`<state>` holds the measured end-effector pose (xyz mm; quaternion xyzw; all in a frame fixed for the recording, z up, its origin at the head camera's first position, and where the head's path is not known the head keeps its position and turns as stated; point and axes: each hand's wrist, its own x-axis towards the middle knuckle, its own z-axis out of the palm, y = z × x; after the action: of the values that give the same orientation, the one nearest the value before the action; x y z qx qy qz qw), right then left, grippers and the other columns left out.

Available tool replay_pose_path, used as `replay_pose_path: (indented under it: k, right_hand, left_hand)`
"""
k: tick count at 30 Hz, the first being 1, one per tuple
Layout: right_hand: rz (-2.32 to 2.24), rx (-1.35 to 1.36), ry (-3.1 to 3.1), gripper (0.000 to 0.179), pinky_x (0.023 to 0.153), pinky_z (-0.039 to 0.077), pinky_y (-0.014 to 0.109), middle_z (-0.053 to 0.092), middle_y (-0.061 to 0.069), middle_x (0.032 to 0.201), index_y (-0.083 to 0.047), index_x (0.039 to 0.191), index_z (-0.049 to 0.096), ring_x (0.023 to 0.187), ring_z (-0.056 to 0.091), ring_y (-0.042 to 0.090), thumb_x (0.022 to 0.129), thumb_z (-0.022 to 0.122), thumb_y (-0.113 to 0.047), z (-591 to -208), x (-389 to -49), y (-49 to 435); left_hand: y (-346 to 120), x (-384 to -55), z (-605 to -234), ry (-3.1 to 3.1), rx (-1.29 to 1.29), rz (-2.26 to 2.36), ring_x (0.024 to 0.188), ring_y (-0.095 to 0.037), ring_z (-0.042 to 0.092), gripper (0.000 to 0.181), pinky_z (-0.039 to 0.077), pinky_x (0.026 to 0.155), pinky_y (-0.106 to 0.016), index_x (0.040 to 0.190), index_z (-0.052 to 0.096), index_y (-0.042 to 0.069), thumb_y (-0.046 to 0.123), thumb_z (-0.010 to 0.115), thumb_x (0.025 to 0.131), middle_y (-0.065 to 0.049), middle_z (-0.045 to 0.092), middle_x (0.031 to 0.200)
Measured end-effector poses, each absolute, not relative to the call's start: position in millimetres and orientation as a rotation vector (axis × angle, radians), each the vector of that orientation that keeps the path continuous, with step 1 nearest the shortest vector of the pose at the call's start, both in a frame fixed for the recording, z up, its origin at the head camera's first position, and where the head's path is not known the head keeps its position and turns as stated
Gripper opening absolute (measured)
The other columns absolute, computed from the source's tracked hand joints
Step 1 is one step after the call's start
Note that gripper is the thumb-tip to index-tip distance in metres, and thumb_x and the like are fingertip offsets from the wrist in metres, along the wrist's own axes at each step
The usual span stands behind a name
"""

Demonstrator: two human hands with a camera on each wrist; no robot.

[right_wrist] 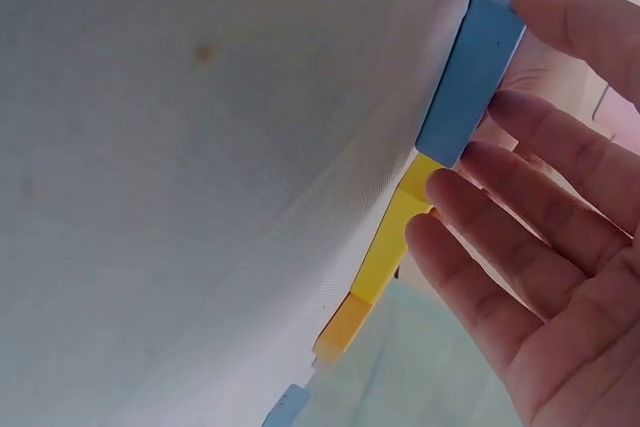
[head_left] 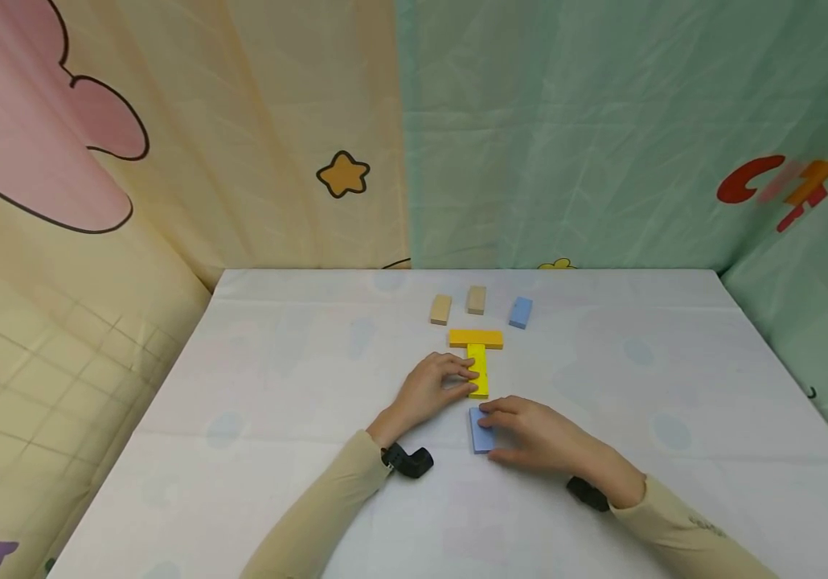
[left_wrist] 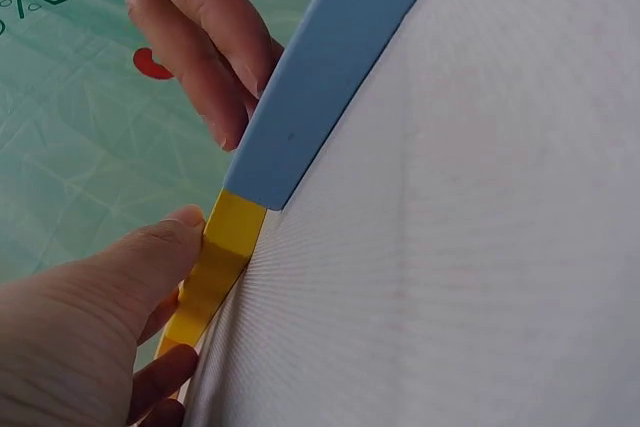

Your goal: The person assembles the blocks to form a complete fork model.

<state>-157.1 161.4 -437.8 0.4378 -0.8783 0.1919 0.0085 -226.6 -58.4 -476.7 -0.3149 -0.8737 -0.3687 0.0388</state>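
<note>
Fingers loose: left hand against yellow block, right hand at blue block

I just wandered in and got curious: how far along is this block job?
Done, apparently: the orange block and yellow block form a T.
In hand: the left hand touches the yellow block; the right hand holds the nearer blue block by the T's foot.
Perhaps left: two tan blocks and the farther blue block lie apart beyond the T.

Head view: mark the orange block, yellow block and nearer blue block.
Orange block point(head_left: 475, 336), head view, its top face.
Yellow block point(head_left: 482, 368), head view, its top face.
Nearer blue block point(head_left: 481, 438), head view, its top face.
</note>
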Motion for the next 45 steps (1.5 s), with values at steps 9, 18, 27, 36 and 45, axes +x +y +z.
replay_pose_path:
  k: [9,18,27,36,45]
  right_hand:
    - [0.522,1.368,-2.686,0.036,0.084,0.05,0.039,0.065,0.013,0.113,0.0,0.105,0.071,0.102,0.062,0.025,0.079,0.079,-0.022,-434.8,-158.3,158.2]
    - [0.47,1.341,-2.709,0.036,0.084,0.05,0.038,0.066,0.013,0.113,0.0,0.106,0.071,0.1,0.062,0.024,0.08,0.078,-0.024,-436.0,-160.6,154.0]
    - [0.472,1.338,-2.683,0.036,0.082,0.05,0.039,0.065,0.013,0.114,0.001,0.105,0.071,0.1,0.062,0.025,0.079,0.078,-0.022,-438.0,-161.9,154.2]
    - [0.497,1.357,-2.599,0.034,0.078,0.052,0.039,0.066,0.015,0.109,0.002,0.101,0.071,0.095,0.064,0.026,0.076,0.08,-0.02,-440.0,-162.8,154.1]
    - [0.469,1.321,-2.683,0.033,0.081,0.051,0.038,0.065,0.014,0.114,0.001,0.105,0.07,0.098,0.063,0.026,0.079,0.078,-0.018,-438.8,-162.5,154.5]
  left_hand:
    - [-58.0,-227.8,-477.1,-2.676,-0.967,-1.121,0.106,-0.01,0.053,0.023,0.04,0.094,-0.028,0.104,0.074,0.017,0.032,0.069,0.088,0.005,0.062,0.121]
    - [-58.6,-226.2,-477.0,-2.687,-0.956,-1.127,0.107,-0.01,0.052,0.023,0.039,0.095,-0.029,0.105,0.074,0.017,0.031,0.069,0.088,0.006,0.062,0.121]
    - [-59.3,-226.5,-477.8,-2.678,-0.962,-1.12,0.107,-0.01,0.052,0.023,0.039,0.095,-0.029,0.104,0.074,0.016,0.031,0.069,0.088,0.005,0.062,0.121]
    - [-59.2,-226.9,-477.8,-2.683,-0.966,-1.126,0.109,-0.01,0.052,0.023,0.039,0.096,-0.029,0.105,0.074,0.017,0.031,0.069,0.088,0.006,0.062,0.122]
    - [-58.0,-227.4,-477.1,-2.673,-0.976,-1.117,0.109,-0.011,0.053,0.023,0.039,0.097,-0.029,0.105,0.074,0.016,0.031,0.069,0.088,0.005,0.063,0.121]
